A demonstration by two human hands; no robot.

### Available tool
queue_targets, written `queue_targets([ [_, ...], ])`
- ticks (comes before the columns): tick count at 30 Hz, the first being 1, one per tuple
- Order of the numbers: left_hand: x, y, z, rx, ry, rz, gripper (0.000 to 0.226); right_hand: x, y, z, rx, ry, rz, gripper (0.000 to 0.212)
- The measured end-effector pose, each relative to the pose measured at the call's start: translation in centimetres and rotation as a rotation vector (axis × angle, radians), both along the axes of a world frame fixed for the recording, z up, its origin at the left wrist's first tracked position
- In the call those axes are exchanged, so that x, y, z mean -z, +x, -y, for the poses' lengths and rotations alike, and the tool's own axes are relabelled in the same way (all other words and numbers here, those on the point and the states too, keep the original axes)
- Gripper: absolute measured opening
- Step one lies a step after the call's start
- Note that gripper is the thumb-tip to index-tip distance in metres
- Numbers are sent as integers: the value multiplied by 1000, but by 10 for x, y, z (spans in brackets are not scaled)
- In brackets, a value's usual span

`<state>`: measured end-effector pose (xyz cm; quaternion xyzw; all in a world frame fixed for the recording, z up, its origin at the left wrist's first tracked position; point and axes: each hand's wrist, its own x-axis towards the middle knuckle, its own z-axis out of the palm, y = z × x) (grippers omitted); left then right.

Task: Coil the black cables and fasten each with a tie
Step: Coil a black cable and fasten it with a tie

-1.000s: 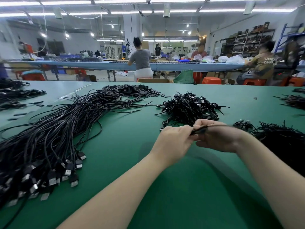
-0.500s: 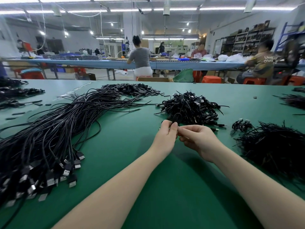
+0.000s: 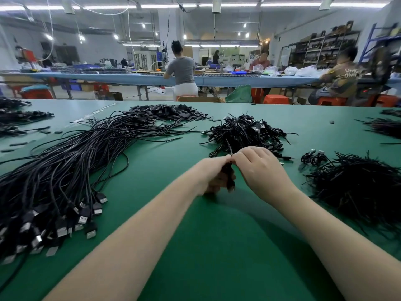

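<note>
Black coiled cable point(image 3: 228, 177) — left hand point(image 3: 213, 171) gripping, right hand point(image 3: 258, 165) pinching tie point(image 3: 229, 146)

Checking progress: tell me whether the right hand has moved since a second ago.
Yes. The right hand has shifted left, away from the tie pile, meeting the left hand.

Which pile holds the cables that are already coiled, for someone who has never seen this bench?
Start at the green table and find the two hands meeting mid-table. The coiled pile lies just beyond them. Unlike the long loose cables to the left, it is a compact heap of short bundles.
</note>
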<state>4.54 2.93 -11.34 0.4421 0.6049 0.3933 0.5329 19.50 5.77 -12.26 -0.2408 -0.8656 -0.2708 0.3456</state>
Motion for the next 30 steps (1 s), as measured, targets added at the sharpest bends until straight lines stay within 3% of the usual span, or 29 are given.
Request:
queue_targets([
  [2, -10, -16, 3, 155, -168, 144, 53, 0, 0, 2, -50, -61, -19, 15],
  [4, -13, -26, 4, 205, -135, 97, 48, 0, -5, 4, -92, -240, -89, 4],
  [6, -12, -31, 5, 179, -29, 80, 36, 0, -8, 4, -169, -436, -211, 5],
  [9, -9, -35, 3, 160, 62, 172, 29, -3, -8, 2, -197, -522, -379, 9],
  [13, -6, -31, -2, 49, 359, 9, 19, -12, -12, 2, -187, -715, -623, 29],
  [17, -2, -30, -4, 40, 564, 41, 22, -14, -12, 1, -178, -910, -659, 7],
  [22, 3, -27, -2, 0, 420, 21, 12, -9, -12, 2, -23, -722, -395, 7],
  [24, -1, -24, 0, -4, 266, 71, 15, -6, -10, 4, 32, -455, -281, 4],
  [27, -11, -24, 3, 66, -25, 286, 16, -3, -4, 4, -12, 4, -70, 8],
  [30, -13, -26, 6, 58, -66, 462, 28, -3, -5, 9, -95, -150, -111, 6],
])
